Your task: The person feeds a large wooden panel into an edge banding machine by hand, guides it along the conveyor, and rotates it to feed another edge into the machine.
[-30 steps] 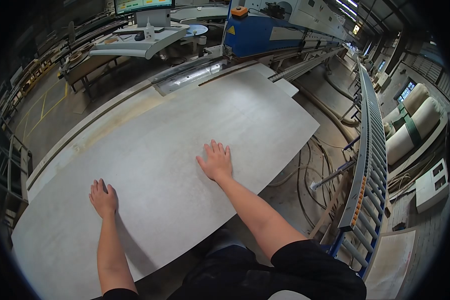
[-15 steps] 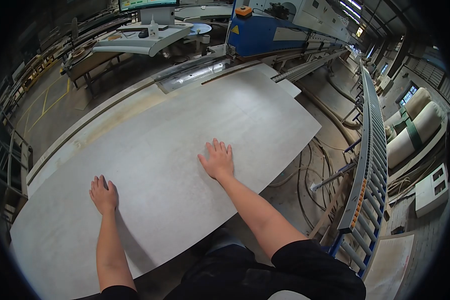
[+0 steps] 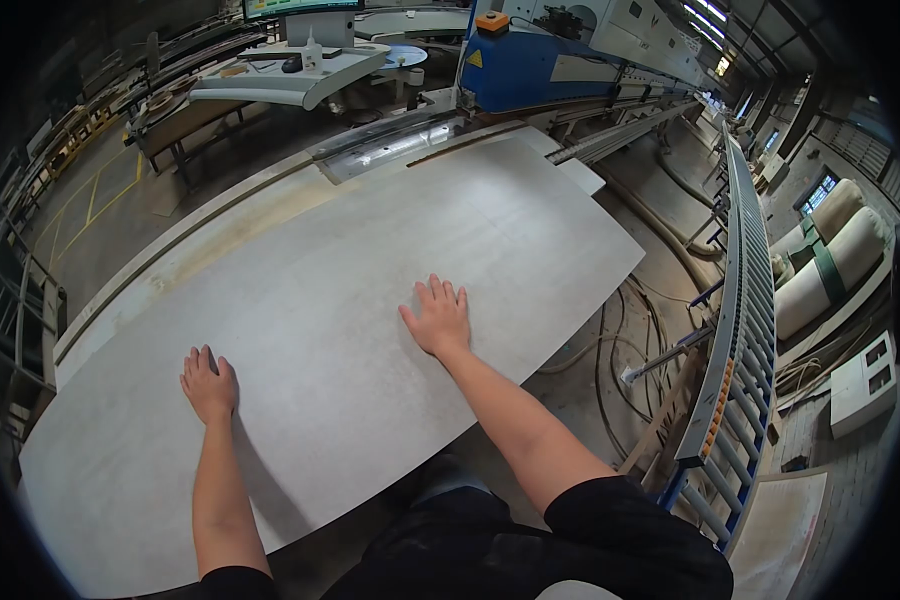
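Note:
A large, pale grey flat panel (image 3: 320, 310) spans the view in front of me, its long near edge running past my body. My left hand (image 3: 209, 386) rests on the panel's left part, fingers stretched out and holding nothing. Further right, near the panel's middle, my right hand (image 3: 439, 318) lies flat with its fingers spread. Both palms face down against the surface.
Behind the panel run a worn ledge (image 3: 205, 262) and a blue machine (image 3: 520, 75). A console desk (image 3: 320, 80) carries a white bottle (image 3: 312, 54) and a monitor. On the right stands a roller conveyor (image 3: 735, 400), with cables (image 3: 610, 385) on the floor beside it.
Almost nothing differs. Both hands stay on the panel in nearly the same places, and the whole view has shifted very slightly.

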Demonstrator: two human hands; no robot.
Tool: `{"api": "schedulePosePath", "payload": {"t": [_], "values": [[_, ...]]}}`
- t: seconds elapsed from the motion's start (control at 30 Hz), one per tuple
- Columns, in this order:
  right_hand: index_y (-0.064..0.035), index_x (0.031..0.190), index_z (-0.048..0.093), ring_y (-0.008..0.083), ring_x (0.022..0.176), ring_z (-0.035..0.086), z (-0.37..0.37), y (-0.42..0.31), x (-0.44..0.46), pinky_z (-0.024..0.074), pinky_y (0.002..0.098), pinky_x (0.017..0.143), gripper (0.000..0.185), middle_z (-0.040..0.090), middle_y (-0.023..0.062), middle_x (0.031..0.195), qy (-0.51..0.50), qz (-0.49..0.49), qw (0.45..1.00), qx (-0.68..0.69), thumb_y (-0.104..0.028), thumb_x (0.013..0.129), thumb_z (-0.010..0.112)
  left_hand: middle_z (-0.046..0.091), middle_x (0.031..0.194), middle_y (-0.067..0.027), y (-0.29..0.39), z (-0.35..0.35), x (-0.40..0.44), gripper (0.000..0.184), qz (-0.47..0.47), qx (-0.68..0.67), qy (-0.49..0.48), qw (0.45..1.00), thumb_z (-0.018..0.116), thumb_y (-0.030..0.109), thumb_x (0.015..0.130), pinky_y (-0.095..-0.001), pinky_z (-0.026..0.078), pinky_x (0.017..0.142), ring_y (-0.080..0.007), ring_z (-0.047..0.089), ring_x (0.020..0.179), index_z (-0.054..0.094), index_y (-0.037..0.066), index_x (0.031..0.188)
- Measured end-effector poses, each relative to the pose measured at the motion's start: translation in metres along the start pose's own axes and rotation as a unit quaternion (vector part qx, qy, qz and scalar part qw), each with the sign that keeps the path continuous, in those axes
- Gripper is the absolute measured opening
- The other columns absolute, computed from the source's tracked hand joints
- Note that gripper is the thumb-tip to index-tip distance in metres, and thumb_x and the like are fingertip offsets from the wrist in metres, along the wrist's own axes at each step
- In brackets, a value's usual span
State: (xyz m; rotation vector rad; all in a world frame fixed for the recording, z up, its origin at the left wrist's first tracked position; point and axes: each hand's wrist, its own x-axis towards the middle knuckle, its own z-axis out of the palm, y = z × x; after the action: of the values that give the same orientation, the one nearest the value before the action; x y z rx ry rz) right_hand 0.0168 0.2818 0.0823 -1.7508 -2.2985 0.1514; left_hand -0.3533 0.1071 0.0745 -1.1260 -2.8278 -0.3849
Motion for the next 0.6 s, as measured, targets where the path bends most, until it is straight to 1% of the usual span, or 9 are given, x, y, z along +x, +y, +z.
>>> {"api": "schedulePosePath", "payload": {"t": [0.1,0.53,0.6], "values": [[-0.0121,0.143,0.045,0.0303,0.143,0.028,0.0011,0.0004,-0.0002,0.0148,0.0492,0.119,0.064,0.034,0.0136,0.154,0.006,-0.002,1.000,0.001,-0.052,0.093,0.049,0.040,0.151,-0.0072,0.0002,0.0003,-0.0002,0.049,0.000,0.011,0.002,1.000,0.047,0.037,0.096,-0.0431,0.020,0.119,-0.0244,0.032,0.143,0.049,0.016,0.140],[-0.0122,0.142,0.046,0.0306,0.143,0.029,0.0017,0.0002,-0.0003,0.0153,0.0493,0.119,0.064,0.034,0.0140,0.154,0.010,-0.004,1.000,0.003,-0.052,0.093,0.051,0.041,0.151,-0.0072,-0.0002,0.0005,-0.0005,0.049,0.002,0.009,0.006,1.000,0.047,0.036,0.096,-0.0443,0.020,0.119,-0.0245,0.032,0.142,0.049,0.016,0.140],[-0.0115,0.142,0.045,0.0310,0.141,0.030,0.0015,-0.0001,-0.0006,0.0173,0.0505,0.118,0.063,0.036,0.0132,0.153,0.015,-0.008,1.000,-0.005,-0.051,0.094,0.049,0.041,0.151,-0.0073,0.0004,-0.0002,-0.0003,0.049,0.001,0.006,0.005,1.000,0.047,0.036,0.096,-0.0443,0.020,0.119,-0.0246,0.032,0.142,0.050,0.015,0.140]]}}
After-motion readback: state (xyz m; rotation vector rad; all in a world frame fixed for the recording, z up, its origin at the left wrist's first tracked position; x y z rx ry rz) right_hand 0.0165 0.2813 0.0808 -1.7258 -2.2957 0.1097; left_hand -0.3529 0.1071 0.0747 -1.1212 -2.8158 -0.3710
